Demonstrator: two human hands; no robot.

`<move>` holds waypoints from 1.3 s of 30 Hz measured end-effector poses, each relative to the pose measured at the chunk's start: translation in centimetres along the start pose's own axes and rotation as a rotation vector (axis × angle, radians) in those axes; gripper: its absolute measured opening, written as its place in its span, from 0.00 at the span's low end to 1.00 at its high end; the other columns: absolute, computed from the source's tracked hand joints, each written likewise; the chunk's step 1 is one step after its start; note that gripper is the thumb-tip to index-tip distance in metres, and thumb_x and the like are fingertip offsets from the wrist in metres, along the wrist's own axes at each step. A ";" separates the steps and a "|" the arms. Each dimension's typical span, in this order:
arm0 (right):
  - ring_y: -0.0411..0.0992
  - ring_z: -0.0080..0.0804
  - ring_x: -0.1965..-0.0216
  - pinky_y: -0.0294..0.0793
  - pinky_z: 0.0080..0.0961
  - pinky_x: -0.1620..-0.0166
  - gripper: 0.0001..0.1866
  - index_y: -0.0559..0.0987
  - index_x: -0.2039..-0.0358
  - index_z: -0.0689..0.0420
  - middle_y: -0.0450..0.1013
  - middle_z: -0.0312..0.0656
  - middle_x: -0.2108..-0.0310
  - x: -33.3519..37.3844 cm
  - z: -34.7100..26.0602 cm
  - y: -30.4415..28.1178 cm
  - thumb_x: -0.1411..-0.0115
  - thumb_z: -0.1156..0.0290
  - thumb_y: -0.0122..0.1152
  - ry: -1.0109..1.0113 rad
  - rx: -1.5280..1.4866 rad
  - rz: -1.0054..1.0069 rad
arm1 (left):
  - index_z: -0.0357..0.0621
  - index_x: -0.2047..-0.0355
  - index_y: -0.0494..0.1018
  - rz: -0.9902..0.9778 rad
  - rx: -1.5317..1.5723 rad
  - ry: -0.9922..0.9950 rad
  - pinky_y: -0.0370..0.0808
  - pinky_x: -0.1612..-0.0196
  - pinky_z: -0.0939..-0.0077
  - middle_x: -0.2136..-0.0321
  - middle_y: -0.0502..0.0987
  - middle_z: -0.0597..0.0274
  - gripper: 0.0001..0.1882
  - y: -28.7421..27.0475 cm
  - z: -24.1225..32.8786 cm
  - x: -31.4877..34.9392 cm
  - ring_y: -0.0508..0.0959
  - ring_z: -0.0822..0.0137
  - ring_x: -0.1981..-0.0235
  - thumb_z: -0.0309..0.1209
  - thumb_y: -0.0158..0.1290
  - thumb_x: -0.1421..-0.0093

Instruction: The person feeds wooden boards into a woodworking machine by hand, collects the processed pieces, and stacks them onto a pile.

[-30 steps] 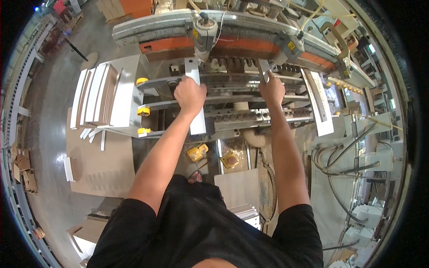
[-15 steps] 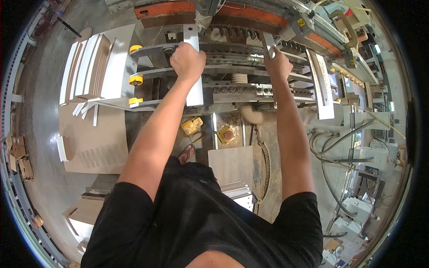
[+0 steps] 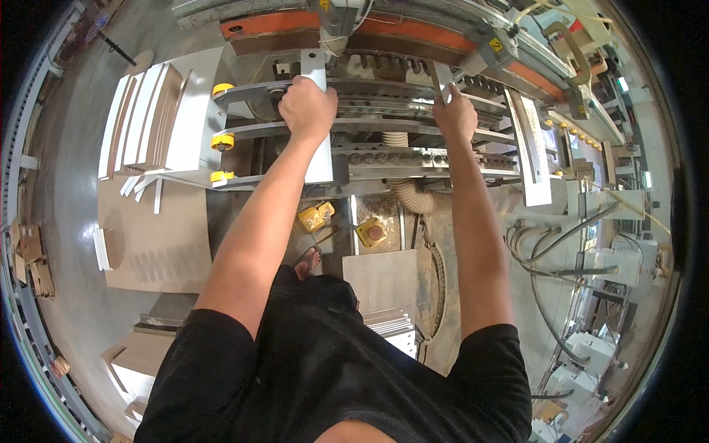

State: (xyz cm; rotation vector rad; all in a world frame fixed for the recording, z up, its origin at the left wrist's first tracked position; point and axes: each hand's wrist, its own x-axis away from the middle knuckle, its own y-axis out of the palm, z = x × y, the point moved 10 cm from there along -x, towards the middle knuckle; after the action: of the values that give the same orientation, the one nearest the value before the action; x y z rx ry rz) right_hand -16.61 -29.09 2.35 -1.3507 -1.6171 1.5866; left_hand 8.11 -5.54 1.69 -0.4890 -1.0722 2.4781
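My left hand is closed around a long white board strip, which lies across the dark metal rails of a machine, pointing away from me. Farther right, my right hand grips the near part of a narrow strip that shows its pale edge. Most of that second strip is hidden under my hand and forearm. Another white strip rests across the rails' right end, apart from both hands.
Stacked white boards stand left, beside yellow rollers on the rail ends. An orange machine beam spans the far side. Below the rails are a ribbed hose, a yellow pedal box and a board stack.
The scene sits slightly lower in the picture. My right hand and its strip have shifted a little left. Both hands keep their grip.
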 end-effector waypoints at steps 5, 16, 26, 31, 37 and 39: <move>0.77 0.52 0.58 0.76 0.45 0.55 0.27 0.78 0.45 0.51 0.79 0.53 0.62 -0.4 -0.1 -0.3 0.46 0.57 0.62 -0.014 -0.023 0.008 | 0.30 0.63 0.78 -0.312 -0.014 -0.038 0.77 0.54 0.55 0.65 0.81 0.38 0.25 1.3 -1.0 -1.2 0.81 0.41 0.59 0.44 0.61 0.48; 0.78 0.47 0.56 0.71 0.46 0.49 0.25 0.78 0.46 0.45 0.80 0.48 0.61 -0.3 0.3 0.3 0.46 0.55 0.62 0.040 0.008 -0.068 | 0.27 0.63 0.72 -0.104 0.005 -0.063 0.76 0.54 0.51 0.66 0.79 0.34 0.24 0.3 -0.9 0.2 0.80 0.39 0.60 0.40 0.60 0.49; 0.76 0.52 0.57 0.70 0.44 0.47 0.24 0.78 0.47 0.56 0.79 0.54 0.62 -0.5 -0.2 0.1 0.43 0.60 0.60 -0.104 -0.077 0.047 | 0.26 0.66 0.74 -0.093 0.022 -0.051 0.75 0.55 0.50 0.68 0.79 0.33 0.26 0.6 -0.7 0.7 0.80 0.38 0.61 0.43 0.60 0.48; 0.77 0.53 0.57 0.75 0.44 0.52 0.25 0.77 0.46 0.55 0.79 0.56 0.61 -0.6 -1.0 -0.1 0.45 0.63 0.61 -0.082 -0.104 0.023 | 0.26 0.67 0.74 -0.085 -0.047 -0.041 0.77 0.57 0.51 0.69 0.80 0.35 0.25 0.2 -0.9 -0.2 0.80 0.38 0.62 0.43 0.60 0.48; 0.77 0.52 0.58 0.76 0.44 0.54 0.28 0.75 0.43 0.54 0.78 0.54 0.61 -0.5 -0.5 0.1 0.46 0.64 0.61 -0.031 -0.049 -0.025 | 0.26 0.68 0.75 -0.065 -0.062 -0.012 0.78 0.59 0.53 0.70 0.80 0.35 0.22 0.5 -0.7 0.8 0.81 0.39 0.64 0.39 0.62 0.51; 0.77 0.53 0.58 0.77 0.44 0.54 0.28 0.75 0.44 0.54 0.78 0.53 0.61 -0.4 -0.5 -0.1 0.46 0.64 0.61 -0.031 -0.055 -0.015 | 0.26 0.69 0.75 -0.048 -0.054 -0.020 0.78 0.59 0.53 0.71 0.80 0.35 0.22 0.3 -0.6 1.2 0.81 0.40 0.65 0.38 0.62 0.51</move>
State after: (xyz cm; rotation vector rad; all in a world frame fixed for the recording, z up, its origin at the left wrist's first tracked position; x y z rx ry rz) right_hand -16.07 -29.23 2.68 -1.3451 -1.6970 1.5718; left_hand 7.34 -4.78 0.93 -0.4500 -1.1473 2.4233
